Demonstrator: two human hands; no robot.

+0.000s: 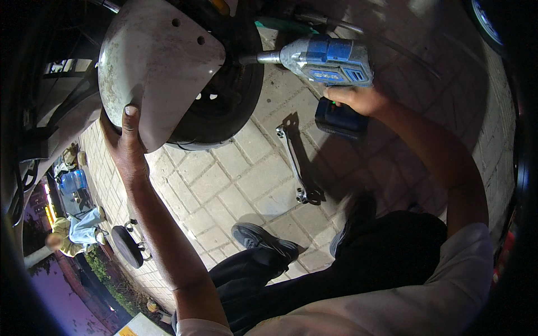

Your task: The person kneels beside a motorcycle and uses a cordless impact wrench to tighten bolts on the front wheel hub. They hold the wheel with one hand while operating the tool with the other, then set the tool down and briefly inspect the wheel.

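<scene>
My right hand [357,98] grips a blue cordless impact wrench [328,59] by its handle, just above the black battery pack [342,117]. Its socket [269,57] points left at the hub area of a scooter wheel with a black tyre [252,92]. Whether the socket sits on a nut there is hidden. With my left hand [130,147] I hold the lower edge of a scuffed, light-coloured front mudguard [159,75]. The thumb lies on its outer face; the fingers are hidden behind it. Two round holes show in the mudguard.
A double-ended socket spanner [291,164] lies on the paving [222,176] near my shoes [265,241]. Beyond the impact wrench are a metal bar [344,26] and a thin rod. A round black stool [127,247], a seated person [77,235] and a blue water bottle [73,181] are leftward.
</scene>
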